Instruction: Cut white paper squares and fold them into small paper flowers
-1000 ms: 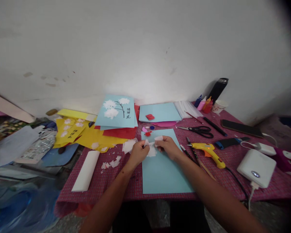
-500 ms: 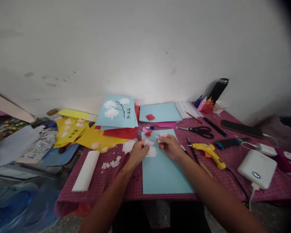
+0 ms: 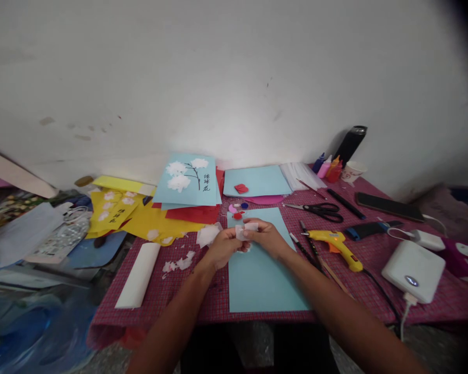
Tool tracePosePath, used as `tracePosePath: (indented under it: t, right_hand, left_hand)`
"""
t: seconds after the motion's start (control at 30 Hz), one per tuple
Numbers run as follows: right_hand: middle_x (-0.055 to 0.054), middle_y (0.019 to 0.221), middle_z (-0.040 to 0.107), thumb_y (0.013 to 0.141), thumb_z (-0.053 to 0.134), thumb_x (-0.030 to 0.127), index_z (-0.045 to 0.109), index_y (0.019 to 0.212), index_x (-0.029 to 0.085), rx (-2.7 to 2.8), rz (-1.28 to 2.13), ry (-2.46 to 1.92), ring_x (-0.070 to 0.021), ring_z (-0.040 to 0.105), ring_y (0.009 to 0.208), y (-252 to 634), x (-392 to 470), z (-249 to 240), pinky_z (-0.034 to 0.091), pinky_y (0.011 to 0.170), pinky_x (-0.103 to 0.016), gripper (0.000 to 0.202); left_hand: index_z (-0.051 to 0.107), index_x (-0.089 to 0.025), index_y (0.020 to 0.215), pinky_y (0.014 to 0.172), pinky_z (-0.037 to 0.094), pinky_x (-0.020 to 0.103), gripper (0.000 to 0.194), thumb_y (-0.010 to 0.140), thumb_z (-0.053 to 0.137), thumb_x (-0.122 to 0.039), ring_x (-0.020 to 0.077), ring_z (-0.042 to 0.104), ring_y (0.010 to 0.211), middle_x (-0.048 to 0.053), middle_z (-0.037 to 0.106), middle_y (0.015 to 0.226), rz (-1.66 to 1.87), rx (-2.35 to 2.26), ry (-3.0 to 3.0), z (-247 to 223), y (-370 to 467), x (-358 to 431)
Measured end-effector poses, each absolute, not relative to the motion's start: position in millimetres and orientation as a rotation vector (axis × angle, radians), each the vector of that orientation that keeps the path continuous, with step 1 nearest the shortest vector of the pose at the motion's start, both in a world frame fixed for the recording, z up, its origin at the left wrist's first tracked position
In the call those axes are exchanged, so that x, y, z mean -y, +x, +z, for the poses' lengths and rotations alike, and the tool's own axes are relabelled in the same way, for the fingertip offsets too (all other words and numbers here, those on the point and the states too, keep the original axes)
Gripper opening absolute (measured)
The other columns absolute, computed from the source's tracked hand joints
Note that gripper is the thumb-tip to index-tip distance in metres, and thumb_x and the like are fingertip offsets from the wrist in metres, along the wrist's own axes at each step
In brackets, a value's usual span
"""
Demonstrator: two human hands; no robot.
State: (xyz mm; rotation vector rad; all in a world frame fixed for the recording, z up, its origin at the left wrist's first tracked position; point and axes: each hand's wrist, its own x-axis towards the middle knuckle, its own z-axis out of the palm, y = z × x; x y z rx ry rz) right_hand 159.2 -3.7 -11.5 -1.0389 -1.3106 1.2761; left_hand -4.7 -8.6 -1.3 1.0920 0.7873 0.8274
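My left hand [image 3: 223, 247] and my right hand [image 3: 265, 237] meet over the upper part of a light blue sheet [image 3: 265, 285]. Between their fingertips is a small piece of white tissue paper [image 3: 246, 228], pinched from both sides. Under my fingers, white paper on the sheet shows only at its edge. More white tissue [image 3: 208, 235] lies just left of my left hand. Torn white and pinkish scraps [image 3: 179, 263] rest on the checked cloth, beside a folded white paper [image 3: 139, 275].
Behind stands a blue card with white blossoms [image 3: 183, 179]. To the right lie black-handled scissors [image 3: 323, 210], a yellow glue gun [image 3: 335, 243], pens, a phone [image 3: 390, 206] and a white power bank [image 3: 413, 271]. Glue bottles [image 3: 327, 167], a paper cup [image 3: 353, 171] and a black flask [image 3: 353, 143] stand behind.
My hands have come together; my right hand moved left and now pinches the same tissue as my left hand. The white paper on the sheet is now mostly covered.
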Motion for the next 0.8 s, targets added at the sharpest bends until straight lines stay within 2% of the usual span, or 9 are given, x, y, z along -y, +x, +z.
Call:
tracePosePath:
  t: [0.17, 0.3, 0.4, 0.6, 0.7, 0.8]
  right_hand:
    - [-0.003, 0.084, 0.067, 0.073, 0.070, 0.041, 0.067, 0.101, 0.015, 1.338, 1.352, -0.980, -0.0157, 0.058, 0.074, 161, 7, -4, 0.046, 0.072, -0.030, 0.039]
    - [-0.004, 0.087, 0.067, 0.082, 0.059, 0.043, 0.068, 0.097, 0.015, 1.340, 1.243, -0.993, -0.0170, 0.058, 0.080, 163, 8, 2, 0.044, 0.077, -0.030, 0.033]
    - [-0.004, 0.087, 0.067, 0.081, 0.059, 0.042, 0.069, 0.095, 0.016, 1.318, 1.213, -1.006, -0.0172, 0.058, 0.079, 164, 8, 3, 0.044, 0.076, -0.030, 0.031]
    - [-0.006, 0.109, 0.065, 0.079, 0.063, 0.040, 0.070, 0.099, 0.019, 1.264, 1.308, -0.923, -0.0183, 0.058, 0.090, 164, 9, 4, 0.043, 0.082, -0.032, 0.030]
    - [-0.007, 0.109, 0.065, 0.078, 0.065, 0.041, 0.071, 0.098, 0.018, 1.263, 1.362, -0.939, -0.0183, 0.059, 0.087, 162, 9, 2, 0.043, 0.081, -0.033, 0.031]
    - [-0.007, 0.102, 0.066, 0.078, 0.065, 0.042, 0.072, 0.095, 0.017, 1.289, 1.342, -0.974, -0.0183, 0.059, 0.083, 159, 8, -1, 0.045, 0.077, -0.033, 0.031]
  left_hand:
    - [0.066, -0.010, 0.090, 0.068, 0.047, 0.029, 0.024, 0.065, 0.066, -0.014, 0.0142, 0.061, 0.069, 0.006, 0.065, 0.075, 0.840, -0.725, 0.971, 1, -7, 8]
    - [0.067, -0.008, 0.088, 0.065, 0.047, 0.027, 0.022, 0.066, 0.066, -0.013, 0.0132, 0.060, 0.067, 0.008, 0.066, 0.079, 0.855, -0.769, 0.957, 1, -7, 7]
    - [0.066, -0.008, 0.088, 0.066, 0.047, 0.027, 0.022, 0.068, 0.066, -0.015, 0.0137, 0.061, 0.068, 0.009, 0.066, 0.078, 0.848, -0.780, 0.968, -1, -7, 7]
    - [0.066, -0.008, 0.084, 0.066, 0.047, 0.028, 0.021, 0.071, 0.068, -0.024, 0.0133, 0.061, 0.065, 0.009, 0.066, 0.075, 0.827, -0.822, 0.985, -6, -5, 6]
    - [0.066, -0.008, 0.085, 0.068, 0.047, 0.028, 0.022, 0.071, 0.069, -0.024, 0.0132, 0.061, 0.067, 0.008, 0.065, 0.075, 0.823, -0.792, 1.006, -5, -3, 7]
    - [0.066, -0.010, 0.088, 0.070, 0.046, 0.028, 0.024, 0.066, 0.070, -0.016, 0.0135, 0.061, 0.070, 0.006, 0.065, 0.076, 0.823, -0.729, 1.017, -1, -4, 8]
